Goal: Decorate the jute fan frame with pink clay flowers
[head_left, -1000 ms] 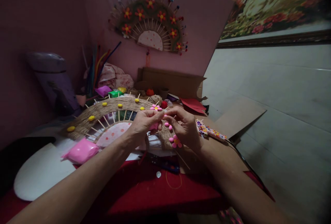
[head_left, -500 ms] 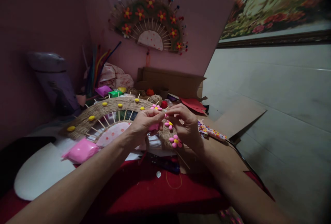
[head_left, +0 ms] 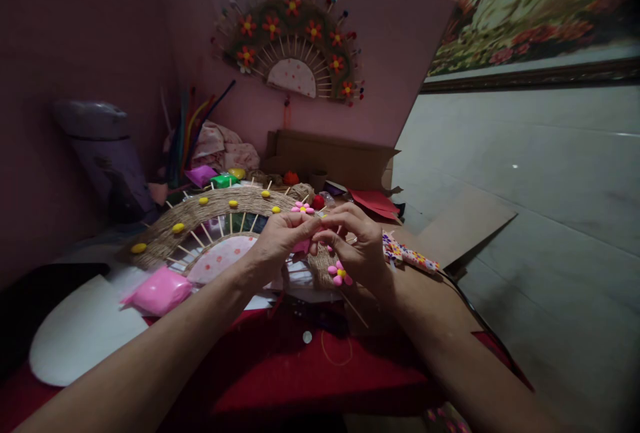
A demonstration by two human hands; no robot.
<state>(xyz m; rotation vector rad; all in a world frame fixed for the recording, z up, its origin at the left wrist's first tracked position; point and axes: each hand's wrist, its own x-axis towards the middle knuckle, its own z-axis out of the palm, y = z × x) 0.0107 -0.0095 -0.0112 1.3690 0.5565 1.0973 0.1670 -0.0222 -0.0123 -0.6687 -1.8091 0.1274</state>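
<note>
My left hand [head_left: 283, 236] is closed around a lump of pink modelling clay [head_left: 301, 246], its thumb and forefinger pinched together. My right hand [head_left: 361, 240] meets it fingertip to fingertip, pinching at a small pink bit of clay that the fingers mostly hide. Both hands are above a half-round fan [head_left: 155, 236] wound with jute twine over thin wooden sticks. Yellow clay ovals [head_left: 179, 227] dot its band on the left. On its right part are pink-petalled flowers with yellow centres, one flower [head_left: 340, 273] below my right hand and another flower [head_left: 303, 209] just beyond my fingers.
A pink clay packet [head_left: 161, 291] and a white rounded board [head_left: 83, 336] lie at left. At right are a flower-patterned glue gun [head_left: 417, 260] with its cord and some cardboard [head_left: 465, 230]. Behind stand pipe cleaners [head_left: 193, 130]; a finished fan [head_left: 293, 33] hangs above.
My right fingers have come in closer against my left fingertips and now cover the middle pink flower. My left hand has hardly moved.
</note>
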